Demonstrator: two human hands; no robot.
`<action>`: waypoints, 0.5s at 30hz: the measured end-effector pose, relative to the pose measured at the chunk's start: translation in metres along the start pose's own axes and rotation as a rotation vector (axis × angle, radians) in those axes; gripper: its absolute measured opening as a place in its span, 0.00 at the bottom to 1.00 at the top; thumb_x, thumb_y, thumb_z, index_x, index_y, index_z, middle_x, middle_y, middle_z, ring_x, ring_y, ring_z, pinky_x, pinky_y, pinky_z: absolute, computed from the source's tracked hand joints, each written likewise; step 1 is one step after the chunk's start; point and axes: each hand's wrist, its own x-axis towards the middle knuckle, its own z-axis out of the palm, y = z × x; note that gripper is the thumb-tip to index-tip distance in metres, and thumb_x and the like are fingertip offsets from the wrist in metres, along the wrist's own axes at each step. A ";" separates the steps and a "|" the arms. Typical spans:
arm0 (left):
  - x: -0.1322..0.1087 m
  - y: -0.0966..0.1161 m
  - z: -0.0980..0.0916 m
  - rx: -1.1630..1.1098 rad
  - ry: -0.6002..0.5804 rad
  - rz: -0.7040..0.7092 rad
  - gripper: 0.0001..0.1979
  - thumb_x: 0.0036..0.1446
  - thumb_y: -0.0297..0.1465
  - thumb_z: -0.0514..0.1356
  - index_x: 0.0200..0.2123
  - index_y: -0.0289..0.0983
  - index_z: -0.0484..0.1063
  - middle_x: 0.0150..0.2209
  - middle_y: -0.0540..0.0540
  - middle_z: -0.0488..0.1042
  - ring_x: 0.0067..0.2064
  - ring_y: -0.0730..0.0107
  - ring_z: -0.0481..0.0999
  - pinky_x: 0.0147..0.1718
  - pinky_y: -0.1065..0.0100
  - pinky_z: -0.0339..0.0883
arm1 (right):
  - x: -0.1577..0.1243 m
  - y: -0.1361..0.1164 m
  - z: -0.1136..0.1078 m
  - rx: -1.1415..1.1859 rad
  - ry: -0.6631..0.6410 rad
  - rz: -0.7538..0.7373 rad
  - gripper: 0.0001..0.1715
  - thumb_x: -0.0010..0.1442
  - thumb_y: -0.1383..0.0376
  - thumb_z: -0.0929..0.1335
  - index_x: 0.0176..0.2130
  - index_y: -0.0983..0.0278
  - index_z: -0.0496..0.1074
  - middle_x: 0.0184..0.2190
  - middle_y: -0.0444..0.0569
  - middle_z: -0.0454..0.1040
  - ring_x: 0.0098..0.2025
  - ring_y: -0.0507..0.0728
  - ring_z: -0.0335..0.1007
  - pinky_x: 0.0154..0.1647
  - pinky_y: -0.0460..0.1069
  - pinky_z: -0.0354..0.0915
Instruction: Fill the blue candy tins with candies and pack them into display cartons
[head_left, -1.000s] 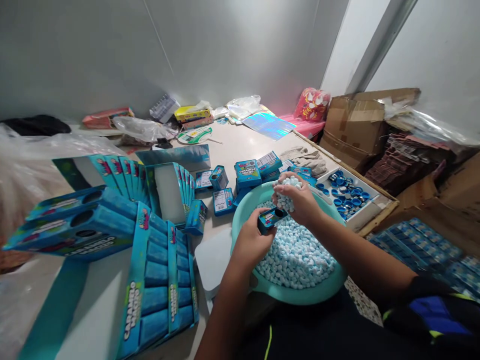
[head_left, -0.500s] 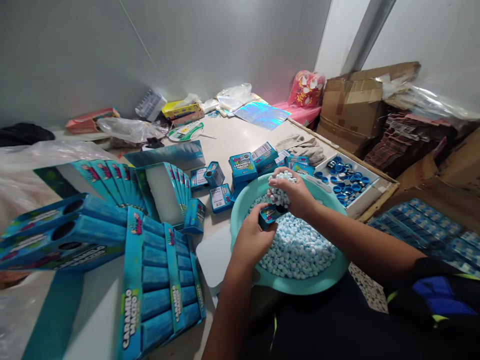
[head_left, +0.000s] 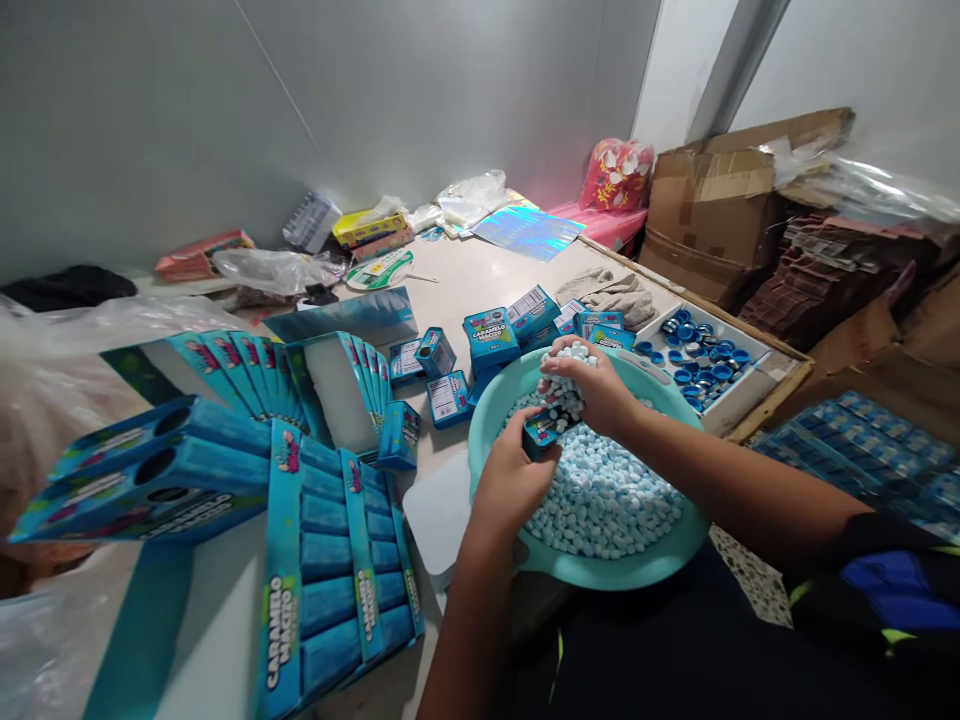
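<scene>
Gripping a tin (head_left: 541,432), the left hand (head_left: 517,478) hides much of it; the right hand (head_left: 601,393) cups candies (head_left: 564,388).

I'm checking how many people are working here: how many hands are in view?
2. The left hand grips a small blue box over the teal basin; the right hand, close beside the box, holds pale pellets. No others show.

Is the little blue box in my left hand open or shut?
Open: the box shows a dark, uncapped mouth beneath the pale candies.
</scene>
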 end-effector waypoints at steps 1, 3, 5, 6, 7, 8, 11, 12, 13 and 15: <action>0.000 0.000 0.000 -0.002 0.003 -0.004 0.25 0.56 0.33 0.65 0.58 0.45 0.70 0.54 0.46 0.77 0.55 0.57 0.78 0.61 0.51 0.72 | 0.000 0.000 0.000 -0.002 0.001 0.002 0.23 0.48 0.57 0.79 0.36 0.61 0.68 0.30 0.42 0.71 0.30 0.55 0.73 0.27 0.47 0.69; -0.001 0.001 0.000 -0.002 0.011 -0.015 0.25 0.56 0.33 0.65 0.58 0.44 0.70 0.53 0.46 0.78 0.53 0.58 0.79 0.61 0.51 0.72 | 0.000 0.000 0.000 0.000 0.000 0.009 0.24 0.47 0.57 0.80 0.36 0.61 0.68 0.30 0.42 0.71 0.30 0.55 0.74 0.27 0.47 0.69; 0.000 0.001 0.000 -0.001 0.015 -0.026 0.26 0.55 0.32 0.65 0.58 0.43 0.70 0.53 0.45 0.78 0.52 0.58 0.79 0.60 0.51 0.73 | 0.000 0.000 0.001 0.006 0.000 0.015 0.24 0.47 0.56 0.80 0.36 0.61 0.68 0.30 0.42 0.72 0.30 0.55 0.73 0.28 0.47 0.69; 0.000 0.001 0.000 -0.001 0.016 -0.027 0.26 0.55 0.32 0.65 0.59 0.43 0.70 0.53 0.44 0.78 0.52 0.58 0.80 0.60 0.51 0.73 | 0.000 0.000 0.001 0.008 0.002 0.018 0.24 0.46 0.56 0.80 0.36 0.62 0.68 0.30 0.42 0.72 0.29 0.55 0.73 0.28 0.47 0.69; 0.000 0.001 0.001 -0.001 0.016 -0.023 0.27 0.55 0.32 0.65 0.59 0.43 0.70 0.54 0.44 0.78 0.52 0.59 0.80 0.60 0.51 0.73 | 0.000 -0.001 0.002 0.009 0.004 0.021 0.25 0.46 0.56 0.80 0.35 0.62 0.68 0.30 0.43 0.73 0.29 0.54 0.73 0.28 0.48 0.69; 0.000 0.001 0.001 -0.004 0.018 -0.011 0.27 0.55 0.32 0.65 0.59 0.42 0.70 0.54 0.44 0.77 0.52 0.59 0.79 0.61 0.51 0.73 | 0.000 -0.001 0.002 0.008 0.006 0.026 0.25 0.46 0.56 0.80 0.35 0.62 0.68 0.30 0.43 0.73 0.29 0.54 0.72 0.28 0.48 0.69; 0.001 0.001 0.001 -0.004 0.020 0.007 0.26 0.56 0.31 0.65 0.59 0.43 0.69 0.55 0.44 0.77 0.54 0.58 0.79 0.61 0.50 0.72 | -0.001 -0.002 0.002 0.015 0.000 0.039 0.25 0.45 0.56 0.80 0.35 0.62 0.69 0.30 0.43 0.73 0.30 0.55 0.72 0.29 0.48 0.69; 0.001 0.001 0.001 0.001 0.020 0.001 0.26 0.56 0.31 0.65 0.59 0.43 0.69 0.55 0.44 0.77 0.54 0.58 0.79 0.60 0.50 0.72 | -0.001 -0.002 0.002 0.018 -0.004 0.041 0.24 0.45 0.56 0.80 0.35 0.62 0.69 0.30 0.44 0.73 0.30 0.55 0.72 0.29 0.48 0.69; 0.001 0.001 0.001 0.005 0.018 -0.005 0.26 0.56 0.32 0.64 0.59 0.44 0.69 0.55 0.44 0.77 0.53 0.58 0.79 0.60 0.50 0.73 | -0.001 -0.002 0.003 0.020 -0.006 0.043 0.24 0.45 0.56 0.80 0.35 0.62 0.69 0.30 0.44 0.73 0.30 0.54 0.72 0.29 0.48 0.69; 0.001 0.000 0.001 0.008 0.015 -0.010 0.26 0.57 0.32 0.64 0.59 0.43 0.68 0.54 0.44 0.77 0.53 0.57 0.79 0.59 0.51 0.72 | -0.001 -0.002 0.003 0.025 -0.004 0.046 0.23 0.45 0.57 0.79 0.35 0.62 0.68 0.30 0.44 0.73 0.29 0.54 0.71 0.29 0.48 0.68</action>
